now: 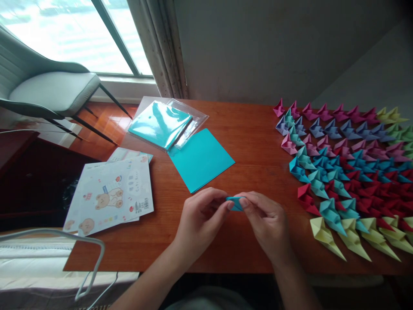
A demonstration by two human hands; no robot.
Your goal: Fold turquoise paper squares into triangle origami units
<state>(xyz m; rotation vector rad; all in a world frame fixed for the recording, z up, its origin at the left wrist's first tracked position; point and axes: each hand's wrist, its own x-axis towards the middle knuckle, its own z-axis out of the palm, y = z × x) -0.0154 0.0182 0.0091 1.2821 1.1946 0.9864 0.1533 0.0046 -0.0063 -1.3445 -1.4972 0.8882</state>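
Observation:
A small folded piece of turquoise paper [236, 203] is pinched between both my hands, above the front part of the table. My left hand [201, 221] grips its left end between thumb and fingers. At its right end, the thumb and fingers of my right hand [267, 224] close on it. Fingers cover both ends, so only the middle shows. Just beyond my hands lies a stack of square turquoise paper [201, 161], flat on the wood.
Rows of folded paper pieces [342, 168] in several colours cover the table's right side. Plastic-wrapped turquoise paper [160, 125] lies at the back left, partly over the loose stack. Bear-printed pads [112, 198] sit at the left edge. A chair [54, 90] stands beyond.

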